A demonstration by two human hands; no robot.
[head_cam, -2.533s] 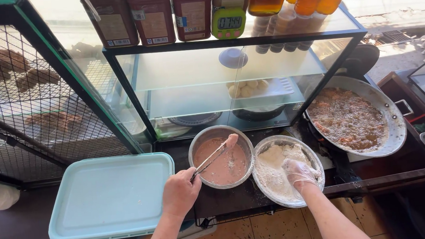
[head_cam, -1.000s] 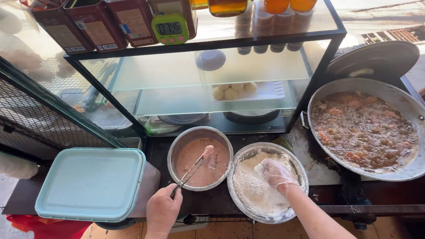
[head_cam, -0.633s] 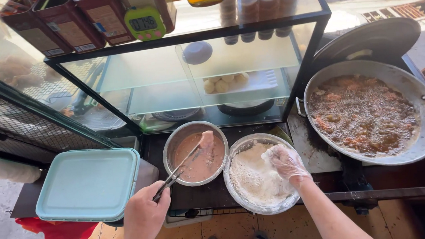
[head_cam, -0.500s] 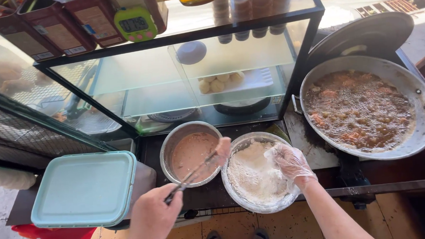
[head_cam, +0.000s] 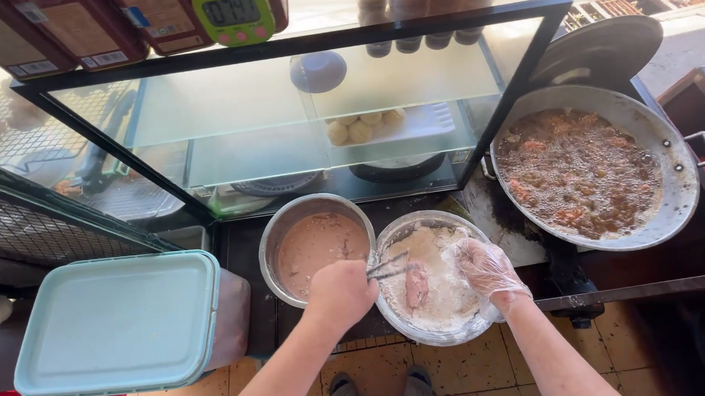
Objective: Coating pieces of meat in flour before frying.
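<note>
Tongs (head_cam: 390, 266) lower meat (head_cam: 416, 286) into, seemingly, flour bowl (head_cam: 424, 332).

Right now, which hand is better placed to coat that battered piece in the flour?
Probably the right hand: gloved, already resting in the flour bowl beside the piece. The left hand is occupied gripping the tongs.

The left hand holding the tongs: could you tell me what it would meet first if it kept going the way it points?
Probably the gloved right hand, just past the battered piece hanging from the tongs of the left hand; depth is uncertain.
</note>
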